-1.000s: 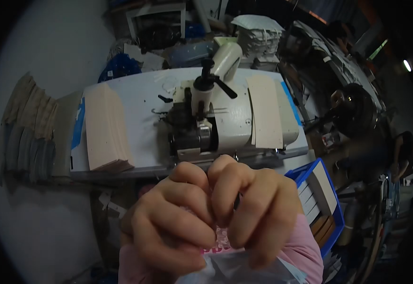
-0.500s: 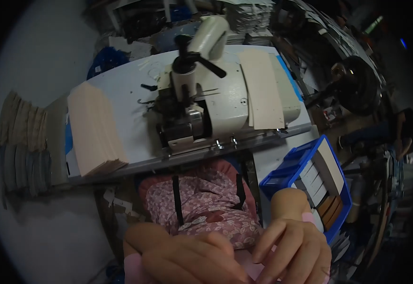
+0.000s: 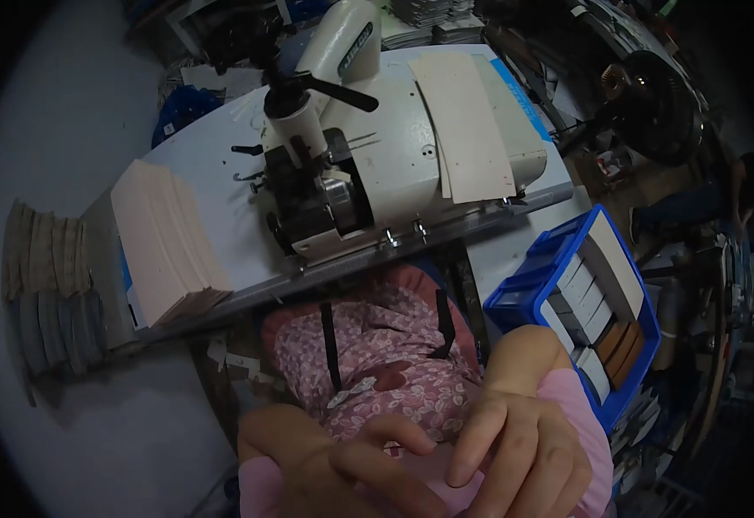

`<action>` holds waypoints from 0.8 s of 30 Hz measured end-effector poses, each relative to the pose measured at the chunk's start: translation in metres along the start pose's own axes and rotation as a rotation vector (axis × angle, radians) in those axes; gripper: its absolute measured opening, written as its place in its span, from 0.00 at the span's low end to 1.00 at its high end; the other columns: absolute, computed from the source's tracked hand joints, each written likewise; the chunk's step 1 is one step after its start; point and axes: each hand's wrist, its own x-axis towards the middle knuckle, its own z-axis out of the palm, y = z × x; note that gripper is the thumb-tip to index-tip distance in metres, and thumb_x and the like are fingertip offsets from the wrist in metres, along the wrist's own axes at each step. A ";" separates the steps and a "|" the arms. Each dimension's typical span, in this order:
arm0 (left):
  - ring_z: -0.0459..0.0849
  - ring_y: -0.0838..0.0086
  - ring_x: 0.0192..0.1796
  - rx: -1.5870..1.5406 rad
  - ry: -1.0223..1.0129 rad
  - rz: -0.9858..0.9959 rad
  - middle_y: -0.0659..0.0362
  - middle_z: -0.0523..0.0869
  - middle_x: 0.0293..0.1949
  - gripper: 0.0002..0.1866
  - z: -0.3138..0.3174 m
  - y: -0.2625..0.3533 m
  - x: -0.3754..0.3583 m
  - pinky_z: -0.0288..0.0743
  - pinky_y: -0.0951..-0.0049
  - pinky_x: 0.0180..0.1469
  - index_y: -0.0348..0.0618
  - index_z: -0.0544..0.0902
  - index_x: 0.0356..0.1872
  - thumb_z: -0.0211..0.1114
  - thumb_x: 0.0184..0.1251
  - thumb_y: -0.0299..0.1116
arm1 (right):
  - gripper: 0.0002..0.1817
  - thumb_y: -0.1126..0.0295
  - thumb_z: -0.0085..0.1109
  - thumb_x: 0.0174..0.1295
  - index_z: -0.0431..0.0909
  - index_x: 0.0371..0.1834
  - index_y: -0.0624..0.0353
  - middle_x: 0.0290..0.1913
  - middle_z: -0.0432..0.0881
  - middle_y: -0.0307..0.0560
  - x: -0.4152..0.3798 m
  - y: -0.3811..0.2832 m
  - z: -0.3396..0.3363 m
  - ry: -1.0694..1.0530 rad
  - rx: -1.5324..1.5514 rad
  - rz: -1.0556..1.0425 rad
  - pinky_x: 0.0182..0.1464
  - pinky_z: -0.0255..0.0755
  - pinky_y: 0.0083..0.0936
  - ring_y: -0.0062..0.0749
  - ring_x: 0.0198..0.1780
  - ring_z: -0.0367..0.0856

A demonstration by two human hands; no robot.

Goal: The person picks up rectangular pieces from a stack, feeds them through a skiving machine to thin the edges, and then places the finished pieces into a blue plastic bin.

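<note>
Both hands sit low at the bottom, over the person's lap. Left hand [image 3: 342,470] has its fingers curled and pressed down on a pink sheet [image 3: 433,470]. Right hand [image 3: 524,449] has its fingers spread out a bit and lies flat on the same pink sheet, just beside the left hand. I cannot tell if either hand is pinching the sheet. That sheet lies between the 2 hands, on the lap, and only a small part of it shows.

Now the other things, big ones first. A white work table [image 3: 221,250] fills the middle. On it stands a big white machine [image 3: 368,164] with a black lever on top. A long cream strip [image 3: 463,121] lies over the right part of the machine. On the left of the table leans a thick stack of cream pieces [image 3: 165,242]. Under the table edge is the person's flowered pink clothing [image 3: 377,363] with 2 black straps on it. To the right, near the right hand, stands a blue bin [image 3: 532,285] with white and brown pieces packed upright inside. Far left, against the wall, is a row of grey and tan pieces [image 3: 49,285].
</note>
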 end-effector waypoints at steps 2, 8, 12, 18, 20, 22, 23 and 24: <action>0.83 0.66 0.34 0.076 -0.004 -0.036 0.57 0.85 0.30 0.25 -0.007 0.006 -0.005 0.73 0.68 0.35 0.35 0.76 0.47 0.62 0.65 0.50 | 0.07 0.71 0.52 0.67 0.76 0.30 0.55 0.32 0.76 0.47 -0.003 0.002 0.002 0.002 0.034 -0.009 0.52 0.69 0.42 0.42 0.41 0.73; 0.85 0.64 0.35 0.994 0.355 -0.432 0.55 0.85 0.31 0.29 -0.117 0.007 -0.046 0.75 0.68 0.35 0.32 0.76 0.51 0.63 0.64 0.52 | 0.06 0.72 0.52 0.67 0.75 0.30 0.55 0.31 0.75 0.48 -0.023 0.018 -0.015 0.032 -0.048 0.129 0.52 0.69 0.45 0.43 0.41 0.73; 0.86 0.63 0.37 1.683 0.597 -0.782 0.54 0.85 0.32 0.32 -0.275 0.022 -0.104 0.77 0.67 0.34 0.30 0.76 0.54 0.64 0.64 0.54 | 0.04 0.65 0.55 0.67 0.72 0.37 0.50 0.47 0.75 0.48 -0.048 0.019 -0.003 0.637 -0.313 0.418 0.61 0.64 0.45 0.45 0.55 0.71; 0.87 0.60 0.39 1.741 0.643 -1.324 0.52 0.87 0.34 0.37 -0.376 0.050 -0.152 0.78 0.67 0.36 0.28 0.76 0.57 0.66 0.61 0.55 | 0.05 0.79 0.44 0.66 0.71 0.36 0.60 0.40 0.78 0.51 -0.083 0.029 -0.019 0.354 -0.291 0.712 0.55 0.68 0.36 0.41 0.48 0.75; 0.88 0.60 0.40 1.714 0.678 -1.301 0.49 0.88 0.35 0.34 -0.380 0.053 -0.152 0.79 0.67 0.38 0.28 0.78 0.54 0.70 0.59 0.52 | 0.07 0.83 0.43 0.63 0.73 0.36 0.63 0.39 0.78 0.51 -0.084 0.037 -0.011 0.313 -0.246 0.802 0.54 0.69 0.32 0.39 0.47 0.76; 0.88 0.60 0.39 1.845 0.693 -1.160 0.46 0.88 0.35 0.28 -0.364 0.058 -0.138 0.78 0.69 0.39 0.30 0.82 0.49 0.72 0.59 0.47 | 0.11 0.89 0.43 0.60 0.75 0.38 0.67 0.43 0.79 0.52 -0.088 0.048 -0.012 0.210 -0.248 0.843 0.55 0.71 0.29 0.38 0.48 0.78; 0.87 0.63 0.40 1.730 0.813 -1.007 0.46 0.88 0.36 0.24 -0.350 0.060 -0.128 0.78 0.71 0.39 0.30 0.80 0.51 0.70 0.62 0.42 | 0.11 0.89 0.44 0.61 0.75 0.39 0.66 0.46 0.78 0.53 -0.091 0.054 -0.011 0.221 -0.254 0.870 0.56 0.70 0.28 0.37 0.50 0.77; 0.87 0.65 0.41 1.598 0.914 -0.854 0.46 0.88 0.38 0.21 -0.331 0.061 -0.117 0.77 0.73 0.40 0.31 0.79 0.53 0.68 0.66 0.37 | 0.11 0.89 0.44 0.61 0.74 0.40 0.66 0.49 0.77 0.53 -0.093 0.060 -0.007 0.241 -0.271 0.895 0.57 0.69 0.27 0.36 0.51 0.77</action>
